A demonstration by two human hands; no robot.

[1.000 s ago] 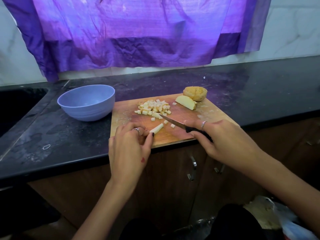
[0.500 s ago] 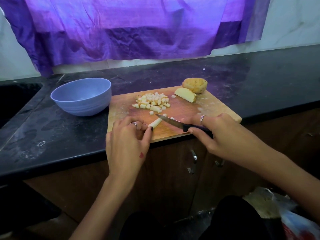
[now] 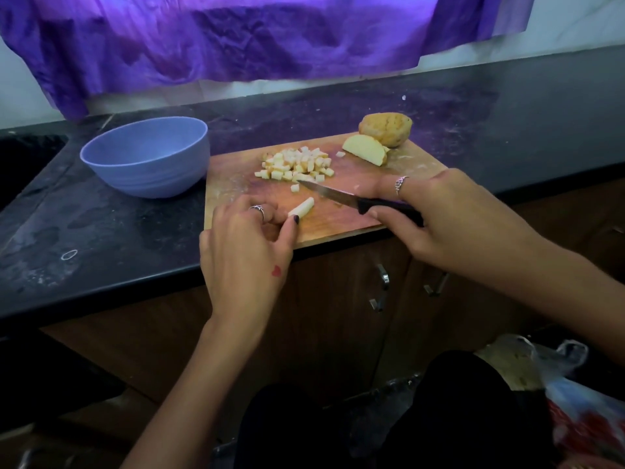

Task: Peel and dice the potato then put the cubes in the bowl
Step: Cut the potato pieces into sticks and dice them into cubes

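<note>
On the wooden cutting board (image 3: 351, 228) lies a pile of potato cubes (image 3: 297, 164). My left hand (image 3: 247, 252) pinches the near end of a pale potato strip (image 3: 302, 207) between thumb and fingers. My right hand (image 3: 449, 218) grips a black-handled knife (image 3: 341, 198), its blade tip reaching the near edge of the cube pile. A cut potato piece (image 3: 365, 149) and a whole peeled potato (image 3: 386, 128) sit at the board's far right. The blue bowl (image 3: 145, 155) stands left of the board and looks empty.
The board rests at the front edge of a black counter (image 3: 101, 231). A sink recess (image 3: 27, 160) lies at far left. Purple cloth (image 3: 236, 35) hangs on the wall behind. Cabinet doors with handles (image 3: 380, 289) are below; plastic bags (image 3: 558, 377) lie on the floor at right.
The knife has swung away from the strip toward the cube pile, its tip now at the pile's near edge. My left hand still holds the strip in place. The camera moved closer.
</note>
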